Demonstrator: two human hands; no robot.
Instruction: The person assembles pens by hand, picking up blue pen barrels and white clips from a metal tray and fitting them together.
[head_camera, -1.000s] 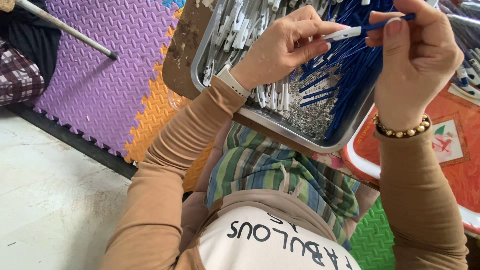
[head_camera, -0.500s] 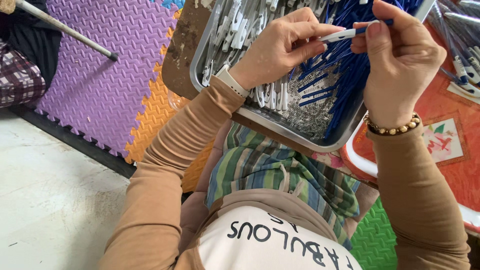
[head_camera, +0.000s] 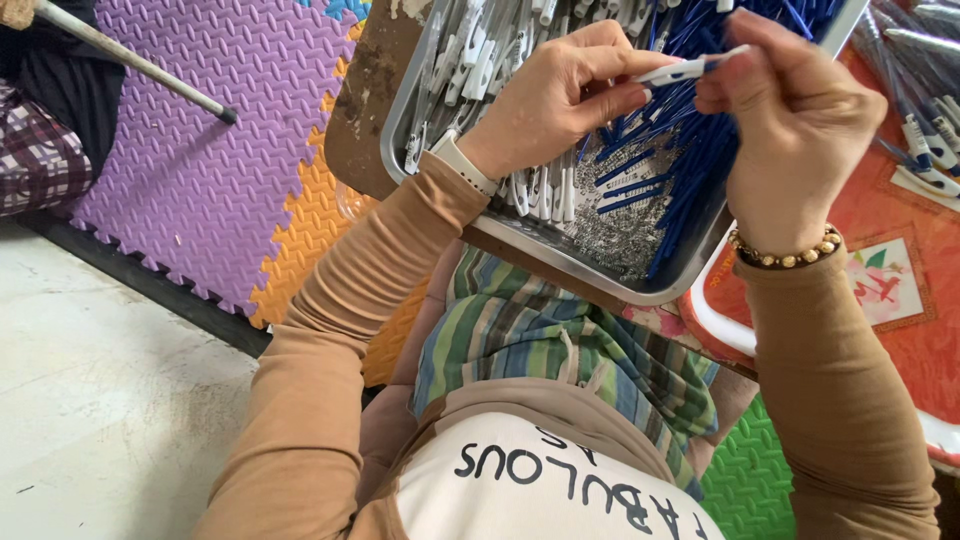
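My left hand (head_camera: 560, 100) and my right hand (head_camera: 800, 120) meet over a metal tray (head_camera: 560, 262) and both pinch one white pen part (head_camera: 690, 68) between their fingertips. The left fingers grip its near end, the right fingers its far end. Under the hands the tray holds several white pen pieces (head_camera: 470, 50) on its left side, blue refills (head_camera: 690, 150) on its right, and a heap of small metal springs (head_camera: 612, 225) near the front rim. A beaded bracelet sits on my right wrist.
The tray rests on a brown board (head_camera: 360, 110) on my lap. A red tray (head_camera: 900, 280) with more pens lies to the right. Purple and orange foam mats (head_camera: 200, 170) cover the floor at left, where a seated person's leg (head_camera: 40, 150) and a stick (head_camera: 130, 65) show.
Both hands have shifted slightly left and down together, and the right fingers have slid closer along the white pen part toward the left hand.
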